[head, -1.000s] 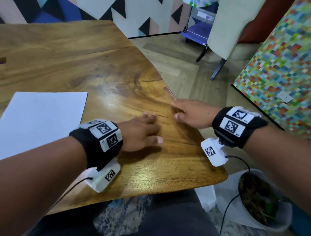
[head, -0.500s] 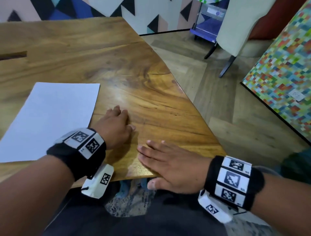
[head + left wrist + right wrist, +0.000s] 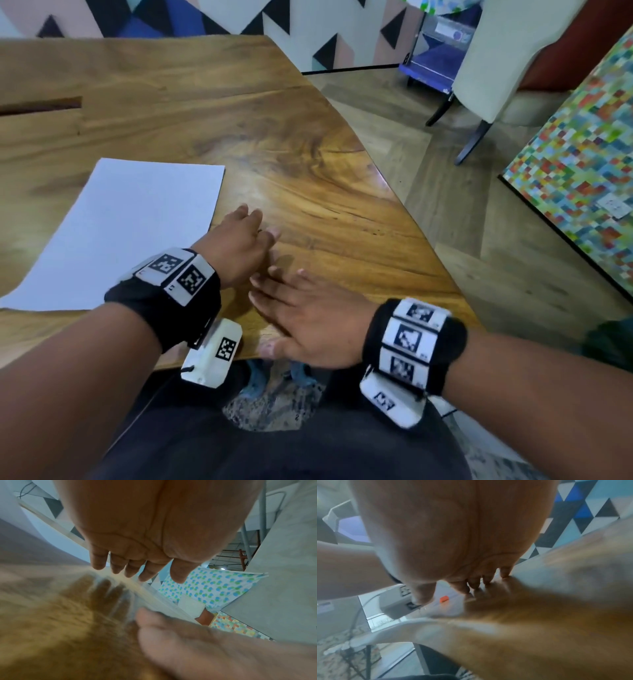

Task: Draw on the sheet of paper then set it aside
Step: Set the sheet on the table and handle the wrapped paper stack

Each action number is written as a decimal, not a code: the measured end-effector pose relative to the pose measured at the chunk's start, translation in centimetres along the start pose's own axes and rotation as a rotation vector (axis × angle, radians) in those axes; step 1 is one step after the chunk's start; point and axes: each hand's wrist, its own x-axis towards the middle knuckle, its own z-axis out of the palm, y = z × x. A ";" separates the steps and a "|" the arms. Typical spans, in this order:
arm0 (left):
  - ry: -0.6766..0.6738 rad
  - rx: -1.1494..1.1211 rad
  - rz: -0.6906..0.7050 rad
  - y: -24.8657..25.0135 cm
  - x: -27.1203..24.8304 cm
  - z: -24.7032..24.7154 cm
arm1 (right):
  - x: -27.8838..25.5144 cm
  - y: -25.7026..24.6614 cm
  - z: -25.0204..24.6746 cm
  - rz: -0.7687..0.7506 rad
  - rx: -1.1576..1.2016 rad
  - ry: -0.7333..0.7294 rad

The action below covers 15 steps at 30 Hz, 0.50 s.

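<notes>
We rest our right hand (image 3: 308, 318) flat at the near edge of the worktop (image 3: 308, 178), fingers straight and spread, thumb hanging just past the rim, grip apart and holding nothing. Just beyond it our left hand (image 3: 236, 246) lies palm down on the bare wood, fingers relaxed and a little apart, also holding nothing; the left wrist view shows its fingertips (image 3: 116, 568) just above the surface. The paper (image 3: 120, 233) lies flat and blank just beside the left hand, its near corner reaching the worktop's near edge. Bare wood runs beyond the hands to the angled right edge, and the floor (image 3: 445, 212) opens to the right. Farther off stand a chair (image 3: 496, 61) and a blue bin (image 3: 435, 51); what it holds cannot be told.
</notes>
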 end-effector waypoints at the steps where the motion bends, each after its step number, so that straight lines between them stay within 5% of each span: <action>1: -0.002 -0.006 -0.004 0.0 -0.3 -0.1 | 0.0 1.1 -0.3 0.022 -0.007 0.000; 6: -0.028 0.109 -0.046 -1.0 -1.3 1.1 | -3.2 8.5 -2.1 0.277 0.033 -0.019; 9: 0.037 0.192 -0.082 1.6 -3.0 4.4 | -4.6 8.7 -2.4 0.298 0.073 -0.017; 15: -0.047 0.193 0.166 7.2 -4.5 8.6 | -6.9 7.6 -0.9 0.296 0.142 0.000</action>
